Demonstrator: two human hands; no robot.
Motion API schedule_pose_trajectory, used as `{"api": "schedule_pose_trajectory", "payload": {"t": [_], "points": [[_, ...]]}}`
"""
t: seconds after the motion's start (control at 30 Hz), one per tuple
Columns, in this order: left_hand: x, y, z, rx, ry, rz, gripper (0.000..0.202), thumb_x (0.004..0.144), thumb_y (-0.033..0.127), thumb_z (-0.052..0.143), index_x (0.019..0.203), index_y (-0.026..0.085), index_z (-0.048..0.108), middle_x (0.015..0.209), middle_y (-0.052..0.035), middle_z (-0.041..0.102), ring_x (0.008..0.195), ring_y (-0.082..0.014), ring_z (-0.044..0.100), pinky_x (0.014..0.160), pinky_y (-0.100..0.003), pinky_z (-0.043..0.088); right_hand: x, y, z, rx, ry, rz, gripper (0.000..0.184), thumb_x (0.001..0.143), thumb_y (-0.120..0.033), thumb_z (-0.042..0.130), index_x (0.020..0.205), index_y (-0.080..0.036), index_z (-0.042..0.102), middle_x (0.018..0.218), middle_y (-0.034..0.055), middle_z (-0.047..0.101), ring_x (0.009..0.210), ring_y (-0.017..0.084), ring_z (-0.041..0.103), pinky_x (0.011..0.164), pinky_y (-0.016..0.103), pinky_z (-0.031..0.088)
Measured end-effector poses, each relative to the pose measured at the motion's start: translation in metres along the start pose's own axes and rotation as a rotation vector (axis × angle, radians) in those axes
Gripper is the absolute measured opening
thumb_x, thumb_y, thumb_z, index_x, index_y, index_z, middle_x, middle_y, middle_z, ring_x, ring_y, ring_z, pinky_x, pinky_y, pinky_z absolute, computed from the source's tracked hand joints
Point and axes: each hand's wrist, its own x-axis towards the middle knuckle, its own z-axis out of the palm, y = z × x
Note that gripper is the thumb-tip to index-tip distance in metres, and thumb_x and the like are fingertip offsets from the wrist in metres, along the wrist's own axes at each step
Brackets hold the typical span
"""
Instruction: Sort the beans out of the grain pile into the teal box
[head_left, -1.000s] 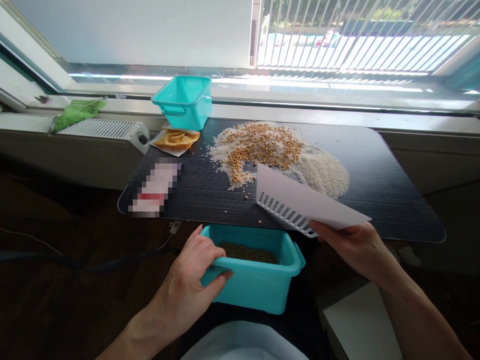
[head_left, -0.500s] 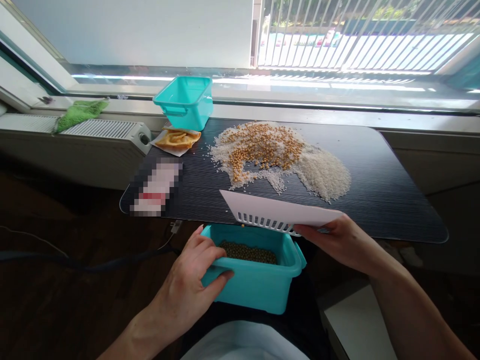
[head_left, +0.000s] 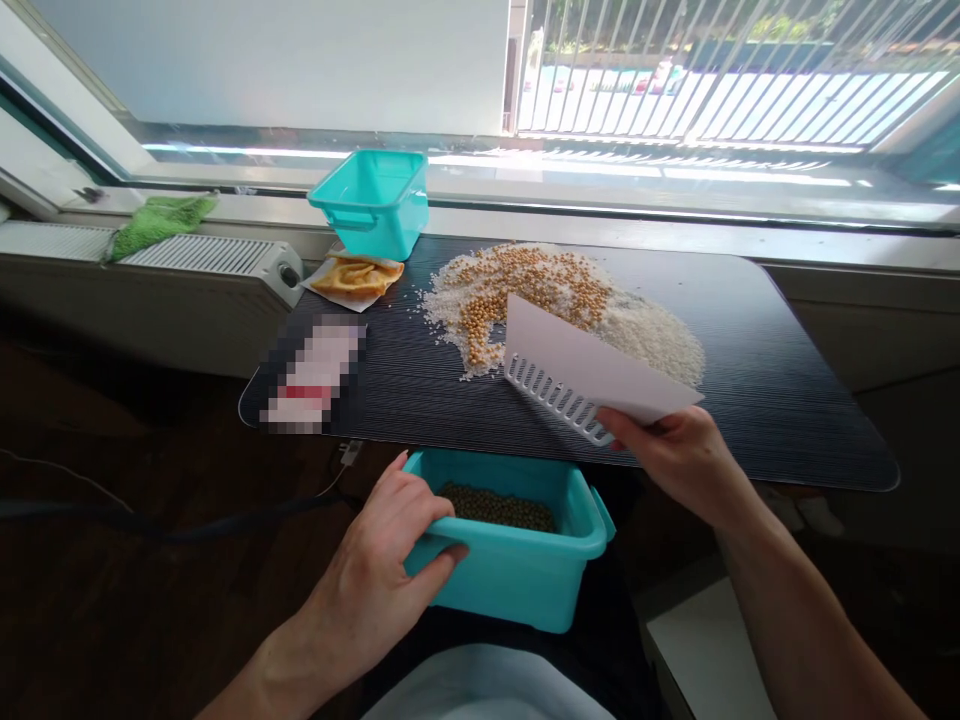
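My left hand (head_left: pixel 401 550) grips the near left rim of a turquoise plastic bin (head_left: pixel 517 580) at the table's front edge. Small greenish-brown beans or peas (head_left: pixel 499 507) lie in its bottom. My right hand (head_left: pixel 675 455) holds a white slotted scoop (head_left: pixel 581 365) by its right end, tilted above the front of the table. Behind the scoop spreads a heap of white rice (head_left: pixel 652 340) mixed with round golden peas (head_left: pixel 525 275). The scoop hides part of this heap. No beans show inside the scoop from this side.
The dark table (head_left: pixel 772 400) has rounded corners. A second turquoise bin (head_left: pixel 375 215) stands at its back left, beside yellowish food on paper (head_left: pixel 356 277). A blurred-out flat item (head_left: pixel 315 375) lies near the left edge. Further left, a green cloth (head_left: pixel 161 225) rests on a radiator (head_left: pixel 217 258).
My right hand has raised the scoop from above the bin, away toward the heap, and tilted its left end upward. My left hand and the bin have stayed put.
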Motion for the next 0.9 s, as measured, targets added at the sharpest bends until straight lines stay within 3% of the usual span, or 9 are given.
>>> {"api": "schedule_pose_trajectory", "payload": {"t": [0.13, 0.57, 0.67, 0.9], "points": [[0.001, 0.001, 0.000, 0.001, -0.006, -0.007, 0.010, 0.081, 0.011, 0.055, 0.086, 0.020, 0.052, 0.078, 0.0017, 0.057, 0.080, -0.0151, 0.057, 0.113, -0.050, 0.025, 0.011, 0.001, -0.008, -0.105, 0.120, 0.063, 0.026, 0.070, -0.038, 0.066, 0.052, -0.018, 0.064, 0.050, -0.0001, 0.065, 0.050, 0.019, 0.061, 0.045, 0.025, 0.044], [0.001, 0.001, 0.000, -0.014, -0.011, -0.014, 0.009, 0.081, 0.010, 0.056, 0.085, 0.018, 0.052, 0.078, 0.0015, 0.055, 0.081, -0.0146, 0.055, 0.113, -0.047, 0.023, 0.013, -0.007, -0.006, -0.086, 0.024, -0.028, 0.024, 0.071, -0.035, 0.063, 0.056, -0.017, 0.066, 0.052, -0.0005, 0.063, 0.050, 0.016, 0.058, 0.044, 0.023, 0.042], [0.000, 0.001, 0.000, -0.018, 0.000, -0.007, 0.009, 0.082, 0.010, 0.056, 0.085, 0.018, 0.052, 0.078, 0.0014, 0.055, 0.081, -0.0144, 0.055, 0.113, -0.047, 0.023, 0.014, -0.008, -0.004, -0.079, 0.010, -0.059, 0.021, 0.072, -0.035, 0.063, 0.063, -0.017, 0.071, 0.054, -0.0006, 0.065, 0.056, 0.018, 0.063, 0.047, 0.023, 0.045], [0.000, 0.001, 0.000, -0.024, 0.016, 0.001, 0.011, 0.081, 0.010, 0.057, 0.086, 0.019, 0.052, 0.078, 0.0011, 0.055, 0.081, -0.0148, 0.054, 0.112, -0.048, 0.025, 0.005, -0.004, -0.014, -0.045, -0.059, -0.071, 0.026, 0.073, -0.034, 0.067, 0.094, -0.021, 0.075, 0.089, 0.0021, 0.075, 0.081, 0.027, 0.070, 0.069, 0.032, 0.056]]}}
